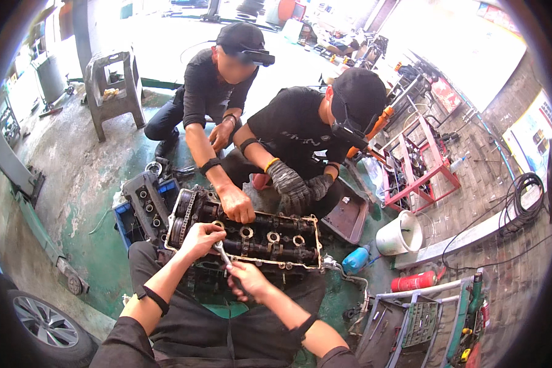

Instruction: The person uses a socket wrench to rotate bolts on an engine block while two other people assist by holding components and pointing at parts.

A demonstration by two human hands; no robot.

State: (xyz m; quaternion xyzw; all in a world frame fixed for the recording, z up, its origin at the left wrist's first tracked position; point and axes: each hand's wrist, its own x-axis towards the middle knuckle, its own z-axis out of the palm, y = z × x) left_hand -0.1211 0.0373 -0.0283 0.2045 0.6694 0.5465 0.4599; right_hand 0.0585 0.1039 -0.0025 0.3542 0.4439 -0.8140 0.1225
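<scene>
An engine (260, 238) with its top open stands in front of me, camshafts and several round rings showing, a timing chain (187, 211) at its left end. My right hand (250, 282) is closed round the handle of a ratchet wrench (224, 254), which slants up toward the engine's near edge. At the wrench's head, my left hand (203, 239) has its fingers pinched together on it; what sits under the head is hidden. Just beyond, a co-worker's bare hand (237, 204) rests on the engine's far side. Another co-worker's gloved hands (291, 184) are near its far right edge.
Left of the engine, a blue crate (124, 226) stands beside a valve cover (146, 199). To the right are a dark tray (348, 214), a white bucket (400, 234), a blue bottle (356, 260), a red extinguisher (414, 281) and a tool cart (420, 325). Two co-workers crouch opposite.
</scene>
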